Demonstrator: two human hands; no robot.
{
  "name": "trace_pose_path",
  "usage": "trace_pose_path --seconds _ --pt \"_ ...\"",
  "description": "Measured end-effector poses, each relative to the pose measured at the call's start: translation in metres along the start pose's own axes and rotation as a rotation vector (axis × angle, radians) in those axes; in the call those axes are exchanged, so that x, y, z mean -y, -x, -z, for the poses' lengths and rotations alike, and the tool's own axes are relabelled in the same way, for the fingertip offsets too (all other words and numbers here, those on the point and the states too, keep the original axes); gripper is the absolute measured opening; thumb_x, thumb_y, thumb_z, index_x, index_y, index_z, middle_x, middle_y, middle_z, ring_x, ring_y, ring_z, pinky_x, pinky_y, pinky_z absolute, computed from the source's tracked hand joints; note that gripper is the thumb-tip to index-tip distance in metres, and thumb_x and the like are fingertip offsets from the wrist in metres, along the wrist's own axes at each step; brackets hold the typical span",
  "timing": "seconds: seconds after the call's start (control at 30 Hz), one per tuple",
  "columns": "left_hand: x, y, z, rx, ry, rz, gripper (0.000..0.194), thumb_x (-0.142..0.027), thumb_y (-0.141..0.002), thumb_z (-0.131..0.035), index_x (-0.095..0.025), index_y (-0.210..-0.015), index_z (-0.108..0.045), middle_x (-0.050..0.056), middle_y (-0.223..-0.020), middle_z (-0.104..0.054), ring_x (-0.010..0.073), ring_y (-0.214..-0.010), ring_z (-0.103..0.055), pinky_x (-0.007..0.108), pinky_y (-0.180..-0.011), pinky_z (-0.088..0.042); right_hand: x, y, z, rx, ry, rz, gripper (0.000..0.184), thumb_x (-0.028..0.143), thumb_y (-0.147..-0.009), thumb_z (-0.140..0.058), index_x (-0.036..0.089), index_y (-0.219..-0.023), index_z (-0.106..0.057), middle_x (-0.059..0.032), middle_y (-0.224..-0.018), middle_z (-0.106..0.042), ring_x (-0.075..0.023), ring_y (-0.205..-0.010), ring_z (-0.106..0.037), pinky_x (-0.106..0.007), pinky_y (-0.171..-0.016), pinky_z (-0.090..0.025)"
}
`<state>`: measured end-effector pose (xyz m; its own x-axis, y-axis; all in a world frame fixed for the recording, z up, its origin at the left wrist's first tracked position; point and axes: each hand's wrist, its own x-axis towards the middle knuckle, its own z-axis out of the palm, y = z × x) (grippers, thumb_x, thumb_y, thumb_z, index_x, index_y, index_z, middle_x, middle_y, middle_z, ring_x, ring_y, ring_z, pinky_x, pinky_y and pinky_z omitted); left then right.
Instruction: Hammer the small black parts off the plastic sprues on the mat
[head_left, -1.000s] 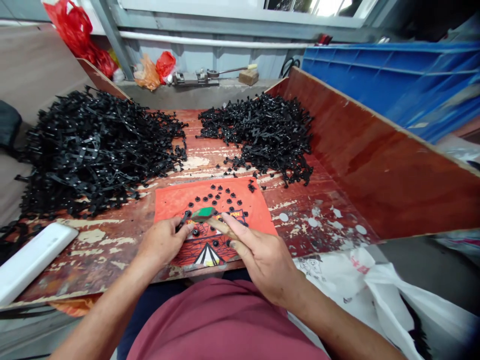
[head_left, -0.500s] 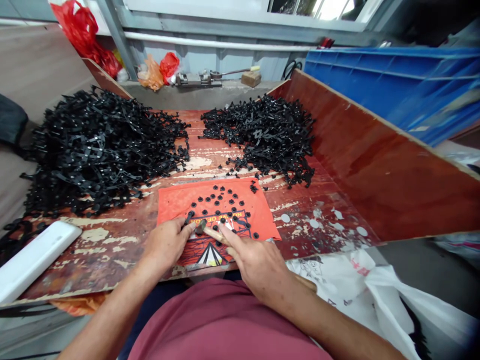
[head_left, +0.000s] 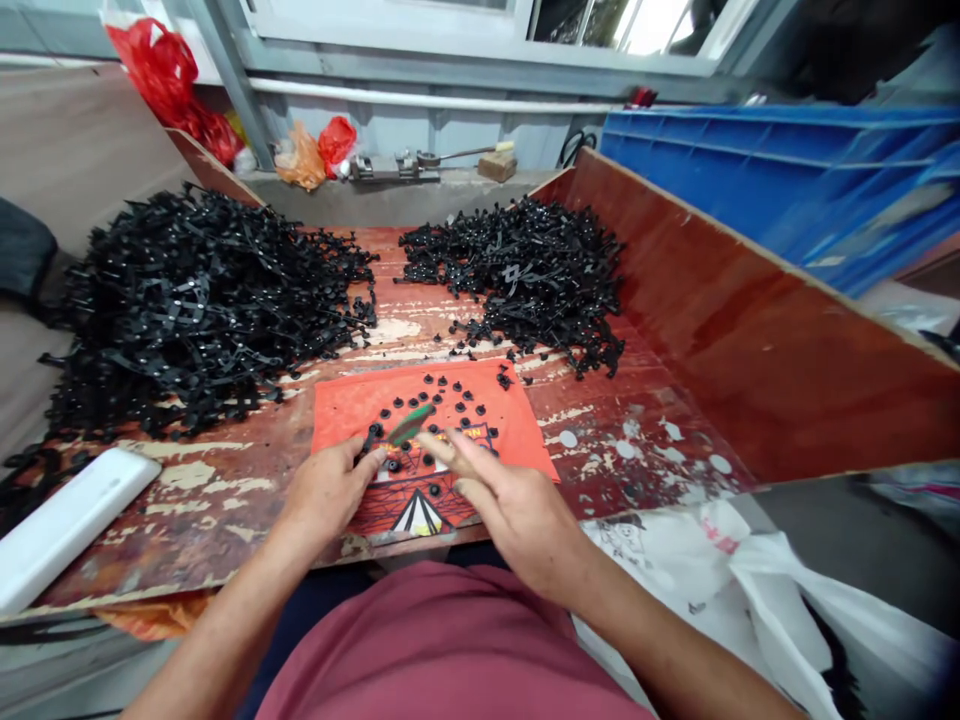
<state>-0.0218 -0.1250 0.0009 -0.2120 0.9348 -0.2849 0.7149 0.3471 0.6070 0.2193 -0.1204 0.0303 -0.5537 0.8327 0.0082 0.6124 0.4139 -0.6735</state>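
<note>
An orange printed mat [head_left: 352,400] lies on the worn wooden bench, dotted with several small black round caps [head_left: 442,392]. My left hand [head_left: 324,488] rests at the mat's near left edge, fingers pinched on a small black plastic piece [head_left: 370,436]. My right hand [head_left: 510,510] is closed on the wooden handle of a small hammer with a green head [head_left: 409,424], raised and blurred above the piece.
A large heap of black plastic strips [head_left: 187,300] fills the left of the bench; a smaller heap [head_left: 525,270] lies at back centre. A white bar [head_left: 64,525] sits at the near left. A raised wooden side board [head_left: 750,330] and blue crates [head_left: 787,170] stand right. White plastic bag [head_left: 750,590] lies near right.
The hammer head, down on the piece half a second ago, has lifted again. My left hand keeps its hold at the same spot.
</note>
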Motion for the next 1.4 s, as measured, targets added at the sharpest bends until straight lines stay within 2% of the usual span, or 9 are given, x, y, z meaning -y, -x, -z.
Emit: trace_pose_path --seconds 0.17,0.33,0.5,0.67,0.93,1.07,1.2,1.3,1.4 --pt "0.000 0.012 0.007 0.016 0.732 0.137 0.042 -0.058 -0.074 -0.070 -0.020 -0.067 -0.053 -0.005 -0.055 -0.046 0.0095 -0.044 -0.035 0.020 -0.039 -0.027 -0.007 -0.005 0.012 -0.127 -0.273 -0.077 0.028 0.030 -0.099 -0.051 0.024 -0.122 -0.066 0.0010 -0.087 -0.069 -0.0153 -0.071 -0.060 -0.024 -0.064 -0.044" --pt "-0.003 0.025 0.014 0.140 1.154 0.248 0.037 -0.044 -0.071 -0.082 -0.016 -0.071 -0.057 -0.002 -0.063 -0.051 0.0084 -0.052 -0.039 0.016 -0.038 -0.036 -0.012 -0.010 -0.003 -0.138 -0.423 -0.148 0.016 0.030 -0.093 -0.056 0.019 -0.098 -0.067 0.0026 -0.077 -0.059 -0.0137 -0.068 -0.052 -0.024 -0.063 -0.040" --pt "0.004 0.026 0.011 0.186 1.359 0.373 0.016 -0.025 -0.087 -0.068 -0.012 -0.079 -0.062 0.001 -0.065 -0.053 0.0078 -0.052 -0.045 0.014 -0.037 -0.036 -0.004 -0.018 -0.012 -0.094 -0.546 -0.166 0.010 0.026 -0.089 -0.056 0.020 -0.093 -0.064 0.0045 -0.072 -0.054 -0.0120 -0.063 -0.047 -0.024 -0.059 -0.037" --pt "0.006 0.027 0.013 0.248 1.517 0.465 0.017 -0.022 -0.095 -0.056 -0.012 -0.083 -0.061 0.001 -0.067 -0.051 0.0068 -0.051 -0.048 0.013 -0.036 -0.035 0.007 -0.026 -0.017 -0.072 -0.544 -0.155 0.010 0.027 -0.087 -0.058 0.021 -0.091 -0.065 0.0047 -0.070 -0.055 -0.0122 -0.062 -0.047 -0.024 -0.058 -0.037" --pt "0.000 0.040 0.005 0.356 1.544 0.371 0.020 -0.030 -0.084 -0.073 -0.014 -0.081 -0.062 -0.002 -0.063 -0.048 0.0051 -0.049 -0.042 0.011 -0.035 -0.032 0.028 -0.057 -0.027 -0.087 -0.504 -0.037 0.008 0.024 -0.083 -0.065 0.020 -0.090 -0.066 0.0055 -0.072 -0.058 -0.0113 -0.064 -0.048 -0.022 -0.060 -0.036" --pt "0.007 0.043 0.008 0.084 1.470 0.265 0.030 -0.032 -0.072 -0.084 -0.016 -0.077 -0.060 -0.005 -0.061 -0.049 0.0057 -0.049 -0.042 0.013 -0.037 -0.036 0.041 -0.068 -0.040 -0.050 -0.433 -0.028 0.010 0.024 -0.080 -0.067 0.018 -0.074 -0.061 0.0077 -0.060 -0.048 -0.0094 -0.056 -0.041 -0.021 -0.052 -0.030" --pt "0.039 0.039 0.027 -0.331 1.507 0.243 0.022 -0.027 -0.077 -0.080 -0.018 -0.078 -0.060 -0.005 -0.064 -0.052 0.0069 -0.052 -0.049 0.014 -0.043 -0.044 0.044 -0.086 -0.059 0.033 -0.476 -0.065 0.011 0.024 -0.081 -0.066 0.019 -0.091 -0.067 0.0036 -0.077 -0.066 -0.0108 -0.065 -0.059 -0.019 -0.057 -0.042" --pt "0.063 0.040 0.042 -0.437 1.595 0.321 0.011 -0.023 -0.087 -0.067 -0.017 -0.080 -0.061 -0.003 -0.069 -0.058 0.0086 -0.056 -0.056 0.015 -0.044 -0.048 0.044 -0.111 -0.073 0.133 -0.382 -0.112 0.017 0.020 -0.081 -0.067 0.021 -0.098 -0.068 0.0042 -0.073 -0.067 -0.0108 -0.058 -0.061 -0.019 -0.053 -0.043" --pt "0.077 0.047 0.050 -0.428 1.677 0.337 0.013 -0.021 -0.091 -0.058 -0.017 -0.080 -0.062 -0.001 -0.067 -0.059 0.0112 -0.057 -0.061 0.016 -0.044 -0.049 0.048 -0.132 -0.083 0.180 -0.258 -0.128 0.018 0.016 -0.075 -0.070 0.023 -0.091 -0.071 0.0056 -0.064 -0.065 -0.0117 -0.050 -0.059 -0.021 -0.049 -0.040"
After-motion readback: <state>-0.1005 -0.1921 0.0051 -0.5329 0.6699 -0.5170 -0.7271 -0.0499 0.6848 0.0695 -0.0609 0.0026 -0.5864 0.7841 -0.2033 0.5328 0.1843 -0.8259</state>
